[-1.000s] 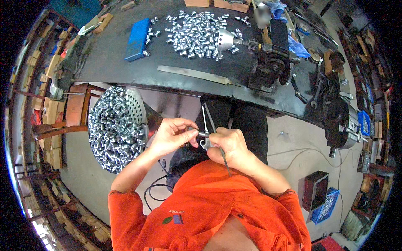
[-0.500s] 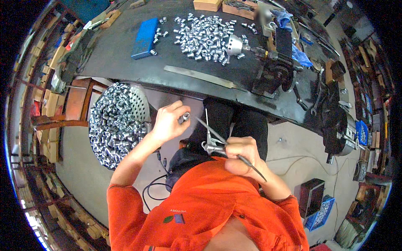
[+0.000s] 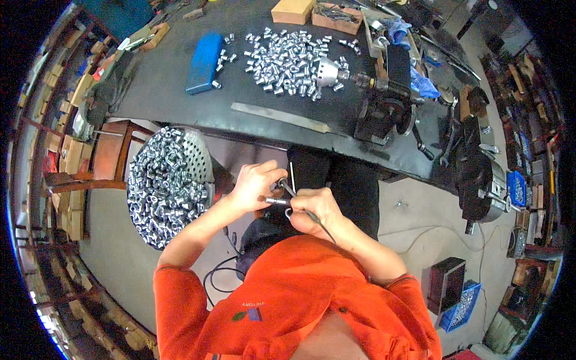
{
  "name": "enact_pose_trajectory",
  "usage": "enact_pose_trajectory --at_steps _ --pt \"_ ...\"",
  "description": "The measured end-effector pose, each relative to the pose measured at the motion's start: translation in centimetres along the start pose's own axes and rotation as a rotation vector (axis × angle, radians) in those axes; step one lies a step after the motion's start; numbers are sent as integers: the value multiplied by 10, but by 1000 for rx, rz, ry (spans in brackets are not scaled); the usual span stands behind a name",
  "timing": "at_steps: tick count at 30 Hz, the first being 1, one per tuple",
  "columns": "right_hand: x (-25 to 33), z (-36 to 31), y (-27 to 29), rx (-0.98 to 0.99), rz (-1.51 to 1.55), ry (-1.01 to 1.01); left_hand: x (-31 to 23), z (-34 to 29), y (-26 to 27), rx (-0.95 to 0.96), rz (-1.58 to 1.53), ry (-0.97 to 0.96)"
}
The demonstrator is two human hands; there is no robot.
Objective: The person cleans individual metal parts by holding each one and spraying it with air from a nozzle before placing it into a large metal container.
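My left hand (image 3: 253, 185) is closed around a small shiny metal sleeve (image 3: 282, 182), held above my lap. My right hand (image 3: 318, 209) grips a thin dark file (image 3: 322, 226), its rear end sticking out behind the hand toward my belly. The file's front end meets the sleeve at its opening; how far it goes in is hidden by my fingers. A silver air blow gun (image 3: 277, 201) shows just beneath both hands, its thin nozzle (image 3: 293, 174) pointing up and away. Whether my right hand also bears on the blow gun cannot be made out.
To the left, a perforated metal bowl (image 3: 199, 155) is heaped with similar sleeves, beside a wooden chair (image 3: 114, 150). Across the dark workbench (image 3: 162, 72) lie a pile of sleeves (image 3: 282, 63), a blue box (image 3: 204, 63), a flat metal bar (image 3: 279, 117) and a machine with a crank (image 3: 390, 102).
My right hand has moved left and up, bringing the file to the sleeve. My left hand has shifted slightly right and nearer to me. The hands are now almost together.
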State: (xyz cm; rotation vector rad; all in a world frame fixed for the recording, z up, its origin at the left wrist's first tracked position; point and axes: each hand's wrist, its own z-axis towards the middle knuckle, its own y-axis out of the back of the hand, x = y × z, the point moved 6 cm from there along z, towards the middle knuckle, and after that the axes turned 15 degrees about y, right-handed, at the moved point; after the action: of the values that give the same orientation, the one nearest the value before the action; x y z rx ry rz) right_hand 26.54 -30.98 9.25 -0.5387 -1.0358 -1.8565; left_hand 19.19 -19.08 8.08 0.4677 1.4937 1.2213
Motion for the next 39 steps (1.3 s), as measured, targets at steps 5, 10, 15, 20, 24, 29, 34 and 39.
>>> enact_pose_trajectory --at_steps 5,10,15,20,24,29,34,39 --pt "20 -9 27 -112 -124 67 27 40 -3 -45 99 58" --pt "20 -23 45 -164 -212 -1 47 153 16 -203 -38 276" --pt "14 -28 38 -157 -217 -13 78 194 67 -272 -471 431" --pt "7 -36 37 -192 -127 -55 114 112 93 -192 -129 291" --pt "0 -33 26 -171 -71 -66 166 14 116 -61 -23 669" --pt "1 -25 23 -148 -39 -29 240 -63 86 86 658 691" --pt "4 -31 26 -151 -76 -65 251 -60 68 129 876 769" --pt "3 -37 29 -155 -18 -152 264 -57 74 98 766 918"
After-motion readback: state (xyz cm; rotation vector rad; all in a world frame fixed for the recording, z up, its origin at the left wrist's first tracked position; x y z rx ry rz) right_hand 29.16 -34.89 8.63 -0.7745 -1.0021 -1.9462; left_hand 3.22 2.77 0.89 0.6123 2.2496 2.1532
